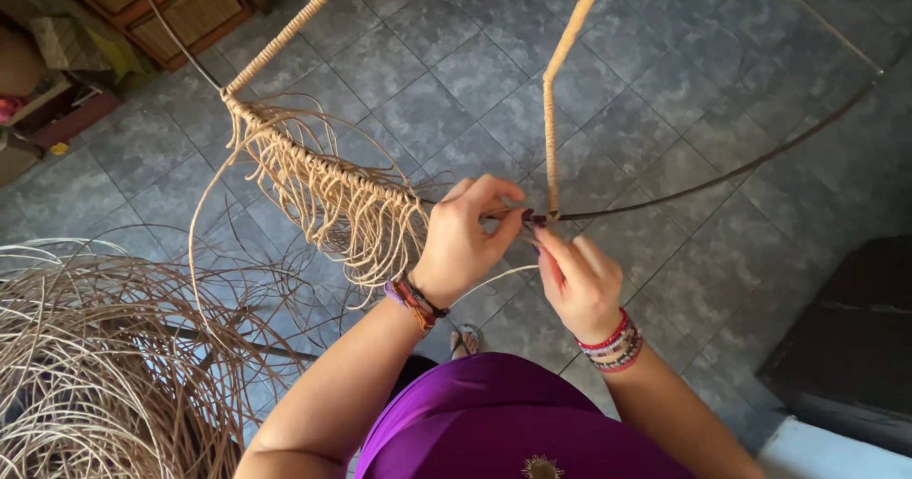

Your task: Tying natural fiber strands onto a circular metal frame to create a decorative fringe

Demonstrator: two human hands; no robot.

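Note:
A curved dark metal frame rod (pixel 722 177) runs across the view, its left part wrapped in tan rattan weave (pixel 313 175) with loose strand ends hanging down. A wrapped upright bar (pixel 560 80) meets the rod near the middle. My left hand (pixel 465 241) pinches a thin rattan strand against the rod where the weave ends. My right hand (pixel 575 275) pinches the strand just beside it, at the foot of the upright bar. Both wrists wear bracelets.
A large loose pile of rattan strands (pixel 95 365) lies at lower left on the grey tiled floor (pixel 456 70). A wooden cabinet (pixel 161 4) stands at upper left. A dark block (pixel 855 336) sits at lower right.

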